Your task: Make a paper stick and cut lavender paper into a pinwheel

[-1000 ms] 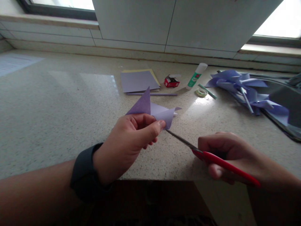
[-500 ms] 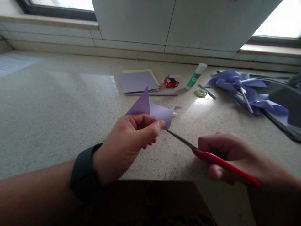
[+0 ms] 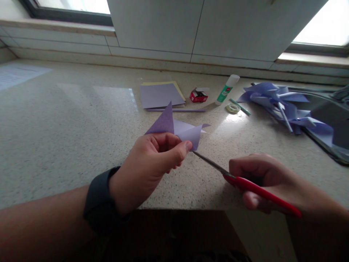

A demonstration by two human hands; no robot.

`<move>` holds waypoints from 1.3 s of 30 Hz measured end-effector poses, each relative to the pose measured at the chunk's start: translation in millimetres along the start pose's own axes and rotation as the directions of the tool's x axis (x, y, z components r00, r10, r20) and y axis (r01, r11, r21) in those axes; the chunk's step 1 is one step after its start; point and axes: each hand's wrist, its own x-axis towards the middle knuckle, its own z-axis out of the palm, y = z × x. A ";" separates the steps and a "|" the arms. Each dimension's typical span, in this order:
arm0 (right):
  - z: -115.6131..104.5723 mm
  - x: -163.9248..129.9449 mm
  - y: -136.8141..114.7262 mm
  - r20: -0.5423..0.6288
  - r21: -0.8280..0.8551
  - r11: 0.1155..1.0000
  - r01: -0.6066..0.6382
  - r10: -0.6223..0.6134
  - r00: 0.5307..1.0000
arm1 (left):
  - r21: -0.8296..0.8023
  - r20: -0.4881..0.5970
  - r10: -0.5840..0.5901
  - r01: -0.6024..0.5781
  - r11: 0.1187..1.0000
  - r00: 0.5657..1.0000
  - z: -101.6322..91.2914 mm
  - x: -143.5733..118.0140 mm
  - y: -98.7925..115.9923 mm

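My left hand (image 3: 155,160) pinches a piece of purple paper (image 3: 188,134) above the counter; its corners stand up and curl, one pointing upward. In my right hand (image 3: 261,178) is a pair of scissors (image 3: 253,187) with red handles, gripped by the loops. The narrow metal blades reach left, and their tips meet the lower edge of the paper by my left thumb. Whether the tips are in the paper or behind it is hidden.
On the speckled counter (image 3: 68,127) lie stacked paper squares (image 3: 162,95), a purple stick (image 3: 188,110), a small red box (image 3: 198,95), a glue stick (image 3: 227,90), a tape roll (image 3: 232,108) and a green stick (image 3: 241,107). Purple paper pinwheels (image 3: 289,105) rest beside the sink (image 3: 339,123).
Almost nothing differs. My left hand and wrist have shifted very slightly right, while the paper and scissors stay nearly in place.
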 end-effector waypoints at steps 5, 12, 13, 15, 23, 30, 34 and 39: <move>-1.2 -0.1 0.2 0.016 0.028 1.000 -0.015 0.015 1.000 | -0.032 0.000 -0.008 0.008 0.999 1.000 0.6 -0.1 0.7; -2.2 0.2 1.1 0.026 0.092 0.996 -0.018 0.015 1.000 | -0.033 -0.006 0.006 -0.007 0.999 1.000 0.9 -1.4 0.5; -2.3 0.0 1.2 0.027 0.095 0.995 -0.019 0.016 0.999 | -0.031 -0.008 0.012 -0.013 0.999 1.000 1.3 -1.8 0.2; -2.6 -0.5 1.6 0.034 0.104 0.994 -0.028 0.024 0.999 | -0.026 -0.017 0.027 -0.028 0.999 0.999 2.3 -2.3 -0.5; -3.4 -1.3 2.0 0.046 0.133 0.991 -0.031 0.025 0.999 | 0.028 -0.038 0.071 -0.070 0.997 0.997 2.5 -4.1 -4.4; -2.9 -2.1 -1.5 0.033 0.101 0.992 -0.079 0.076 0.997 | 0.038 -0.059 0.091 -0.089 0.995 0.994 5.3 -4.1 0.9; -2.3 -2.3 -2.8 0.027 0.078 0.995 -0.065 0.064 0.998 | 0.036 -0.071 0.080 -0.078 0.996 0.994 6.1 -4.7 2.0; -3.4 -1.4 -1.8 0.032 0.079 0.994 -0.070 0.067 0.997 | 0.039 -0.068 0.075 -0.072 0.997 0.995 5.3 -5.0 0.5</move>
